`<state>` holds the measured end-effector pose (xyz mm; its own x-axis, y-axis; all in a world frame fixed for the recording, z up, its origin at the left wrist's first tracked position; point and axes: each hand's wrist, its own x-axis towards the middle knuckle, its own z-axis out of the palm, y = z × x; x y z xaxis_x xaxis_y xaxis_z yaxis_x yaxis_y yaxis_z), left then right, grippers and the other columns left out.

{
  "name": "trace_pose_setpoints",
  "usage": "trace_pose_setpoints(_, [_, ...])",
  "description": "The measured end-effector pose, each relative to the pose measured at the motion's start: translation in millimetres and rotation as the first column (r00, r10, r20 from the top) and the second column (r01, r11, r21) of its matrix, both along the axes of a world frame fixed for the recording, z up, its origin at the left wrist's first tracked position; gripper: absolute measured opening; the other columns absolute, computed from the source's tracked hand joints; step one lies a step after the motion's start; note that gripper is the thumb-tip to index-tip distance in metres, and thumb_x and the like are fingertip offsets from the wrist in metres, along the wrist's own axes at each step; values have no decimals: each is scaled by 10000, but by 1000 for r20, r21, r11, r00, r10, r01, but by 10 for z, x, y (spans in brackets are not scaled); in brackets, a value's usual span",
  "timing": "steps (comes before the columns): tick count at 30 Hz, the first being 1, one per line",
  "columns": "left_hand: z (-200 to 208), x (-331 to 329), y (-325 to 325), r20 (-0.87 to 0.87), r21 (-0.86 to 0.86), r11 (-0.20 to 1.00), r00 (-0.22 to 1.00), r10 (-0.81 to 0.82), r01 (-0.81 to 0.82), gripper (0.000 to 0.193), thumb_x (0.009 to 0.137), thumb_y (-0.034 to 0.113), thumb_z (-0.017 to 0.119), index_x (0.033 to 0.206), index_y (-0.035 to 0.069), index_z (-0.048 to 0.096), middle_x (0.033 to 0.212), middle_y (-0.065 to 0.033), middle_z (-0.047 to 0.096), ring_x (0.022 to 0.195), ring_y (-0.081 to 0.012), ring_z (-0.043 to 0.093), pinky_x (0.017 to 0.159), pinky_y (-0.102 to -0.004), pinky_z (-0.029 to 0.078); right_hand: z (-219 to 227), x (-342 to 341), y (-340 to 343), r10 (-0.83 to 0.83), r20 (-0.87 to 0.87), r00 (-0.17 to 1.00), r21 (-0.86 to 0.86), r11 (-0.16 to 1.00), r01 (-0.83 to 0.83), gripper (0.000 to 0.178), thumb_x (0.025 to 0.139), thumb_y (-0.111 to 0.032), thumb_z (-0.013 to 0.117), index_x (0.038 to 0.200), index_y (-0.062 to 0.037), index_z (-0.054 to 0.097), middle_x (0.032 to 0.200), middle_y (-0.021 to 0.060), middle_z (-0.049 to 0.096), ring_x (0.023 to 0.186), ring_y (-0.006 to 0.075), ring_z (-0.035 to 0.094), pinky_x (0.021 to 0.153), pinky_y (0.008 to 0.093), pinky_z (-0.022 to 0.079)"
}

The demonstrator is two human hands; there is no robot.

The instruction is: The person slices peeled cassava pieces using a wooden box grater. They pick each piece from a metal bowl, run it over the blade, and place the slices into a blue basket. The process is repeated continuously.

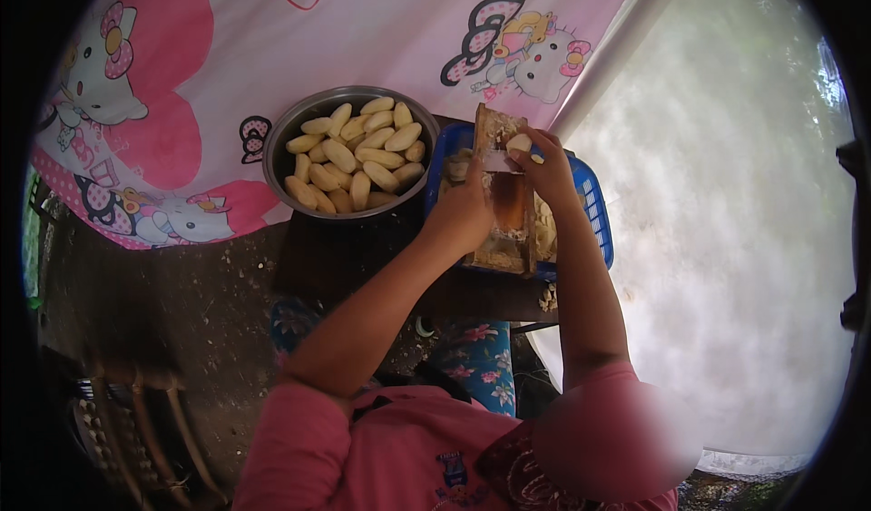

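Steady the wooden slicer (508,255) with the left hand (463,213), its fingers closed around the edge, while the right hand's (547,168) fingers grip the pale peeled piece (519,142), fingertips clear of the flat plate (501,162), likely the blade, just beside them.

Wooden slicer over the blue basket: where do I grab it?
Hold the wooden slicer by its near end, probably best from the near side: no hand covers that end, and it lies away from the pale strip that looks like a blade. The left hand grips the long left edge; the right hand is up by the strip.
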<state>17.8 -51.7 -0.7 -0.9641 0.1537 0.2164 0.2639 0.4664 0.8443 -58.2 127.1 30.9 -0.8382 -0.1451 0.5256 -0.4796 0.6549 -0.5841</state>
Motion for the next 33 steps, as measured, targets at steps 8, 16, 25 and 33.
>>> trace_pose_setpoints(8, [75, -15, -49, 39, -1, 1000, 999, -21, 21, 597, 959, 190, 463, 1464, -29, 231, 932, -332, 635, 858, -468, 634, 773, -539, 496, -178, 790, 32, -6, -36, 999, 201, 980, 13, 459, 809, -179, 738, 1245, -99, 621, 1280, 206, 551, 1225, 368, 519, 1007, 438, 431])
trace_pose_setpoints(16, [83, 16, -32, -18, -70, 997, 1000, 16, -17, 591, 949, 163, 446, 1466, -35, 237, 893, -321, 645, 869, -466, 636, 793, -526, 496, -80, -256, -27, -93, -12, 996, 56, 994, 94, 449, 838, -231, 710, 1262, -121, 610, 1226, 229, 577, 1141, 401, 554, 971, 418, 447])
trace_pose_setpoints(25, [51, 3, -28, -27, -15, 999, 998, 50, -51, 577, 951, 170, 450, 1466, -10, 258, 874, -314, 648, 859, -472, 636, 781, -534, 496, -195, 824, 10, -37, -72, 997, 218, 975, 52, 431, 849, -214, 704, 1266, -139, 622, 1229, 212, 577, 1172, 369, 545, 978, 426, 441])
trace_pose_setpoints(33, [64, 0, -41, -65, -128, 991, 998, 24, -33, 617, 939, 168, 465, 1456, -52, 210, 879, -284, 666, 841, -429, 659, 738, -521, 509, -89, -289, 1, -82, 63, 995, 1, 997, 82, 455, 829, -275, 725, 1258, -153, 632, 1235, 221, 575, 1142, 374, 571, 965, 413, 456])
